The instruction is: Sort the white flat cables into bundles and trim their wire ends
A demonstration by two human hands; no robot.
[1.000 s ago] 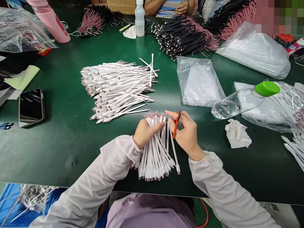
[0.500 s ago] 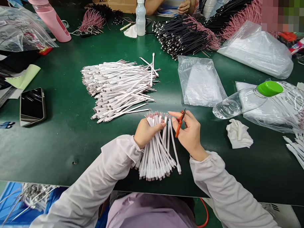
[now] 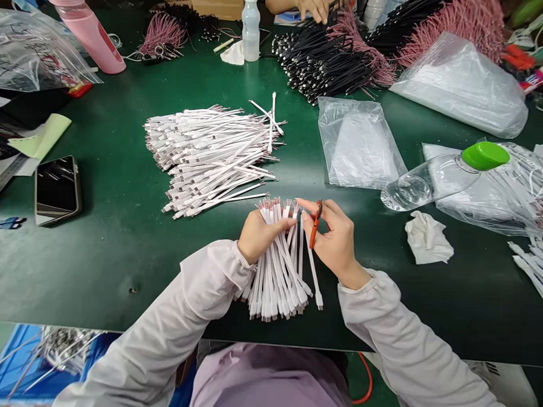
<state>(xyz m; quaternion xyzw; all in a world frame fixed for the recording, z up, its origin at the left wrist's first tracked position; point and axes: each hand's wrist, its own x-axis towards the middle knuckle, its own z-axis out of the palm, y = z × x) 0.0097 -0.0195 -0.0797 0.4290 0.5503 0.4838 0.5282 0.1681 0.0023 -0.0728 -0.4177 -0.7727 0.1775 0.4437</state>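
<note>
My left hand is closed around a fanned bundle of short white cables. Their metal plugs point toward me, and bare pinkish wire ends stick out above the fingers. Small orange-handled cutters are tucked in my right hand, with the dark tips pointing away from me. The right thumb and forefinger are at the wire ends on the bundle's right side, where a single white cable hangs a little apart. Whether those fingertips pinch a wire is too small to tell. Beyond my left hand lies a pile of similar white cables.
A phone lies at the left. To the right are plastic bags, a tilted clear bottle with a green cap and a crumpled tissue. Black cables are heaped at the back, near another person's hand.
My right hand has shifted slightly left toward the bundle, and the cutters in it stand more upright. The other person's hand has come forward to the black cables.
</note>
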